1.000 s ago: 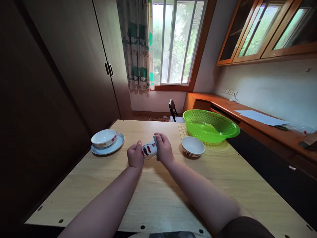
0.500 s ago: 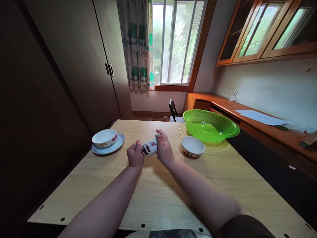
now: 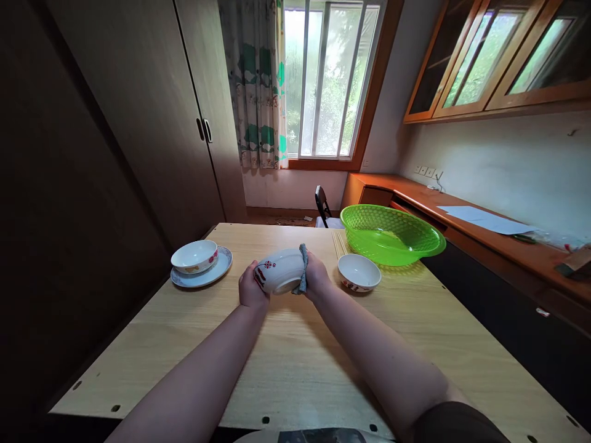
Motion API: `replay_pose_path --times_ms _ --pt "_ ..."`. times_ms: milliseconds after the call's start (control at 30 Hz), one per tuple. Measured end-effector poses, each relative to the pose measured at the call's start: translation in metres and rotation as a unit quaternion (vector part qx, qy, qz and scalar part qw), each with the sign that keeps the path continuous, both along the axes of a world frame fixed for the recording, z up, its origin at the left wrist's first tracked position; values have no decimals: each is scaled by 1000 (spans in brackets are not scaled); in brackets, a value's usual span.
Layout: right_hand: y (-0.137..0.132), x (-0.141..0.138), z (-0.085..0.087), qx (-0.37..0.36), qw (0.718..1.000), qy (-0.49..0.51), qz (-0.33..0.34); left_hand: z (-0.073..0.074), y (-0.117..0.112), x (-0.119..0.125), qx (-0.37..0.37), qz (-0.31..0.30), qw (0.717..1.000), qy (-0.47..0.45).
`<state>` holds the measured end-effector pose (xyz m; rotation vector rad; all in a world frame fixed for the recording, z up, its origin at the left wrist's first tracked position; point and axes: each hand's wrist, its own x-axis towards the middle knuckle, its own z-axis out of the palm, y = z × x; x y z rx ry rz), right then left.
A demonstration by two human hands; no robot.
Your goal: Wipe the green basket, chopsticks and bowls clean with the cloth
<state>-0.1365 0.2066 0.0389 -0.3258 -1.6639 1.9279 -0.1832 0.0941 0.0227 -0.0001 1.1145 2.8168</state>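
Note:
My left hand (image 3: pixel 252 290) grips the left rim of a white bowl with red flower marks (image 3: pixel 279 272), tipped so its underside faces me, just above the wooden table (image 3: pixel 295 357). My right hand (image 3: pixel 317 278) is closed on a grey cloth (image 3: pixel 303 275) pressed against the bowl's right side. Both hands are together at the middle of the table.
A second white bowl (image 3: pixel 359 271) stands right of my hands, with chopsticks (image 3: pixel 338 243) and a green plastic basket (image 3: pixel 390 234) behind it. At the left a bowl (image 3: pixel 194 255) sits on a blue-rimmed plate (image 3: pixel 203 275). A chair (image 3: pixel 322 205) stands beyond the table's far edge.
The bowl has turned in my hands from lying sideways to showing its rounded underside, and it sits a little higher. The cloth has shifted to the bowl's right side.

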Motion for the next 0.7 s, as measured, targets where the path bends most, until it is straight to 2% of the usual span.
replay_pose_path --times_ms 133,200,267,367,467,600,700 --pt "-1 1 2 -111 992 -11 51 -6 4 -2 31 -39 999 -16" --pt "0 3 5 -133 991 -8 32 -10 6 -4 30 -31 999 -33" --pt "3 6 9 -123 992 -16 0 -13 7 -5 2 -3 999 -50" --pt "10 12 17 -32 998 -37 -25 -13 5 -8 -80 25 996 -29" --pt "15 17 22 87 994 -56 -22 -7 -1 -5 -161 35 985 59" --pt "14 19 21 225 972 -68 -12 1 -10 5 -267 10 940 212" --pt "8 21 22 291 954 -65 -12 1 -13 10 -340 -12 906 252"
